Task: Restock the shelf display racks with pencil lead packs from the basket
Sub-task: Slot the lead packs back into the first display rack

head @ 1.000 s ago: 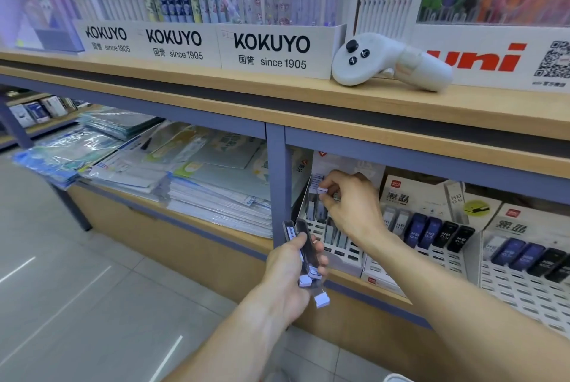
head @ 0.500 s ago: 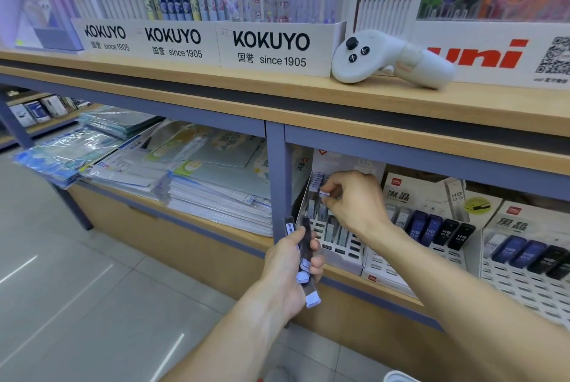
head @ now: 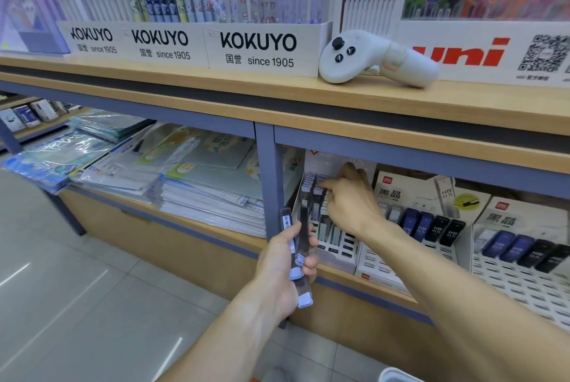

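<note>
Fingers [head: 331,189] of the right hand [head: 351,202] have pushed deeper into the white rack [head: 336,246], pinching one lead pack's [head: 317,189] cap (mostly hidden); the left hand [head: 285,261] still grips several spare packs [head: 303,258] below.

shelf [head: 401,110]: matt wood-look top | rack [head: 512,283]: white perforated plastic | packs [head: 300,246]: clear glossy plastic | controller [head: 370,57], 12 o'clock: smooth matt white plastic | floor [head: 77,304]: glossy tile
</note>
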`<control>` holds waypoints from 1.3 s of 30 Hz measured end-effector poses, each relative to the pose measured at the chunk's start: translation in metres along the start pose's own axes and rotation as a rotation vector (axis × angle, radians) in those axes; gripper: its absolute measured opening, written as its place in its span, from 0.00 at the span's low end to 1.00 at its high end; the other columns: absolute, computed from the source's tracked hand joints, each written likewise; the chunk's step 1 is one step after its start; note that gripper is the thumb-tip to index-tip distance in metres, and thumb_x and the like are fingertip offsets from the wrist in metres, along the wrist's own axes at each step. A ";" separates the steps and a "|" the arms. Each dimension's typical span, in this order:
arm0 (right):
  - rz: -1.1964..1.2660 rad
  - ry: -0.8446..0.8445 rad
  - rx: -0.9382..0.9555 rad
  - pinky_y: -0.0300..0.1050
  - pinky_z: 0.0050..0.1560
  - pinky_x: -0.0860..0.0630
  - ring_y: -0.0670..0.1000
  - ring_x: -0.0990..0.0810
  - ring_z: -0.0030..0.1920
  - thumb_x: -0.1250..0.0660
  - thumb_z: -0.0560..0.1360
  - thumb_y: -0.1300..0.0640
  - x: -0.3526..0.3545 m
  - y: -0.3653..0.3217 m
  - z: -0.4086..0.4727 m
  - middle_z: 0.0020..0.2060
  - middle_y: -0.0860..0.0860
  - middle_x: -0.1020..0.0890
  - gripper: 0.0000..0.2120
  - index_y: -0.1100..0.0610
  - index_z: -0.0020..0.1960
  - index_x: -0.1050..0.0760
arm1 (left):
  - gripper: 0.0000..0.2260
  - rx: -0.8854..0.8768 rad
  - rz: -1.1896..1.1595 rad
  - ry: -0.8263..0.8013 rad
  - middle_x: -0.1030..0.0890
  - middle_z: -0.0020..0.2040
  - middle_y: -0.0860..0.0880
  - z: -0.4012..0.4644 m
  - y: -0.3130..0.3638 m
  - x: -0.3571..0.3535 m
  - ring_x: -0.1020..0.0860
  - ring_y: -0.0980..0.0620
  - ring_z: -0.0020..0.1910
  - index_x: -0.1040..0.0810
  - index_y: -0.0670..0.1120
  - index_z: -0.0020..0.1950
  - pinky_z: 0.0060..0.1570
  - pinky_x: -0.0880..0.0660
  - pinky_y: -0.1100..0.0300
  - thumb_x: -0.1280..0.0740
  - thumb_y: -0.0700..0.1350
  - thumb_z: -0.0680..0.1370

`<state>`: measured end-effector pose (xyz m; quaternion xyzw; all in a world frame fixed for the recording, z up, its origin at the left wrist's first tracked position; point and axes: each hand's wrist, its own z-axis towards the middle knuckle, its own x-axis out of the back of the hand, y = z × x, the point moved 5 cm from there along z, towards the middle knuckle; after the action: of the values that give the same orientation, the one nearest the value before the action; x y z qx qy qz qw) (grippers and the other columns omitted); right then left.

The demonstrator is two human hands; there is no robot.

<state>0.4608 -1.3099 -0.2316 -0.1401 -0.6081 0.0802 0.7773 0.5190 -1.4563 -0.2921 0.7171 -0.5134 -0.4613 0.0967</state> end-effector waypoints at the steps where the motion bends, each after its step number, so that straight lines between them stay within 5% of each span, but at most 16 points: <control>1: 0.077 0.052 0.001 0.49 0.61 0.28 0.57 0.28 0.62 0.39 0.79 0.62 0.006 -0.001 -0.004 0.60 0.54 0.26 0.20 0.49 0.68 0.22 | 0.14 -0.006 0.016 -0.006 0.21 0.37 0.47 0.000 0.000 0.000 0.34 0.54 0.21 0.18 0.40 0.61 0.18 0.38 0.66 0.32 0.48 0.82; 4: 0.536 0.014 -0.160 0.43 0.49 0.22 0.48 0.18 0.48 0.32 0.79 0.52 0.013 -0.001 -0.023 0.49 0.47 0.16 0.07 0.48 0.55 0.18 | 0.14 -0.025 0.074 -0.045 0.21 0.39 0.47 -0.001 0.002 0.000 0.36 0.55 0.20 0.18 0.41 0.58 0.18 0.41 0.65 0.31 0.50 0.80; 6: 0.840 -0.147 -0.297 0.43 0.44 0.19 0.48 0.15 0.41 0.24 0.74 0.49 0.007 0.000 -0.036 0.41 0.51 0.13 0.10 0.52 0.53 0.18 | 0.13 -0.023 0.114 -0.098 0.22 0.39 0.47 -0.001 0.001 -0.003 0.38 0.55 0.20 0.20 0.42 0.55 0.19 0.43 0.64 0.31 0.51 0.80; 9: 0.951 -0.175 -0.377 0.41 0.41 0.19 0.47 0.15 0.35 0.19 0.68 0.54 0.008 0.006 -0.043 0.39 0.55 0.13 0.17 0.56 0.54 0.19 | 0.12 -0.011 0.151 -0.176 0.23 0.38 0.47 -0.002 -0.002 -0.008 0.39 0.55 0.20 0.22 0.43 0.55 0.18 0.45 0.63 0.32 0.51 0.80; 19: 1.365 -0.103 -0.538 0.45 0.48 0.16 0.56 0.13 0.48 0.33 0.76 0.70 0.018 0.036 -0.053 0.47 0.58 0.13 0.14 0.58 0.57 0.18 | 0.13 -0.044 0.237 -0.162 0.20 0.40 0.45 -0.007 -0.006 -0.013 0.35 0.52 0.21 0.18 0.43 0.57 0.22 0.47 0.63 0.33 0.51 0.80; 31: 1.536 -0.075 -0.574 0.44 0.49 0.15 0.60 0.13 0.48 0.27 0.70 0.74 0.004 0.061 -0.092 0.47 0.63 0.14 0.16 0.67 0.56 0.24 | 0.14 -0.223 0.179 -0.009 0.18 0.45 0.45 -0.001 -0.004 -0.010 0.37 0.57 0.20 0.20 0.38 0.55 0.17 0.45 0.66 0.23 0.41 0.74; 39: 1.244 -0.214 -0.443 0.46 0.49 0.18 0.55 0.14 0.46 0.20 0.67 0.68 0.003 0.052 -0.099 0.43 0.56 0.13 0.17 0.62 0.54 0.20 | 0.19 -0.249 0.114 0.071 0.17 0.42 0.46 -0.003 -0.002 -0.010 0.37 0.57 0.19 0.23 0.39 0.57 0.16 0.43 0.66 0.21 0.44 0.72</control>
<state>0.5593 -1.2718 -0.2671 -0.6123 -0.4901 0.3999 0.4743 0.5221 -1.4483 -0.2855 0.6850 -0.4884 -0.4897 0.2290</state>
